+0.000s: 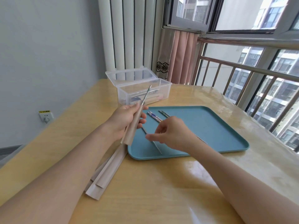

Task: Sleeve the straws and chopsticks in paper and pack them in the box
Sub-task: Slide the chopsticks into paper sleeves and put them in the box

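- Left hand (127,120) grips paper sleeve (133,126) w/ a chopstick (146,96) poking out the top, above tray's (210,126) left edge.
- Right hand (174,135) pinches chopstick (156,145) lying near tray's front-left corner.
- Open clear box (142,91) at table's far edge; spare sleeves (105,172) at table's front left.
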Motion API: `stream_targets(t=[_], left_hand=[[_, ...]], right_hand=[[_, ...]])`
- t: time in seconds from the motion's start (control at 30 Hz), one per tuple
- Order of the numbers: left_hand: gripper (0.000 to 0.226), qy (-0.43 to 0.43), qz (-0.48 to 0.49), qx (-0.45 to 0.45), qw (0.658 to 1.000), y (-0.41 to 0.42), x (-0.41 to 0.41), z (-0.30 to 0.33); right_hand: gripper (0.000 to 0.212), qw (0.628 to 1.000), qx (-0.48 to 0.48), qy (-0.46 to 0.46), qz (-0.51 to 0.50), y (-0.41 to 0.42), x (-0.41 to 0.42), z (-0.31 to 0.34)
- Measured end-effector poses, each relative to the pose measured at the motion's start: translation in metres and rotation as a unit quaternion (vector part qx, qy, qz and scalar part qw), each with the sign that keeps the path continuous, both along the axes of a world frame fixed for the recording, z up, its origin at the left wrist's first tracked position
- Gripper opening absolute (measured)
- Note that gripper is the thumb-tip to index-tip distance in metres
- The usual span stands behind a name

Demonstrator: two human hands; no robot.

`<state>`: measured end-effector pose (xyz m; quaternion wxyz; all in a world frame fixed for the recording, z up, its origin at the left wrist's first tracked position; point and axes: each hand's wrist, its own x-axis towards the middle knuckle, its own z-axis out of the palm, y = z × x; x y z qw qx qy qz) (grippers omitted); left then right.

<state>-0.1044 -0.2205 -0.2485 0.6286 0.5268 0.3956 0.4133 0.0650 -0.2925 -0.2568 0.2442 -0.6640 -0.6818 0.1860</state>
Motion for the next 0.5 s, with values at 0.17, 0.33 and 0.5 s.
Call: stream_targets(t=[0.17, 0.33, 0.5], left_hand=[[0.029, 0.021, 0.008, -0.011, 1.0, 0.003, 0.002, -0.008], [0.028, 0.048, 0.016, 0.002, 0.999, 0.004, 0.004, -0.012], [0.026, 0.052, 0.023, -0.002, 0.998, 0.007, 0.005, -0.015]], right_hand=[[0.023, 0.989, -0.01, -0.147, 0.014, 0.006, -0.017, -0.007], [0.029, 0.982, -0.032, -0.184, -0.014, 0.009, 0.002, 0.002], [0.01, 0.975, -0.065, -0.213, -0.01, 0.002, 0.01, 0.01]])
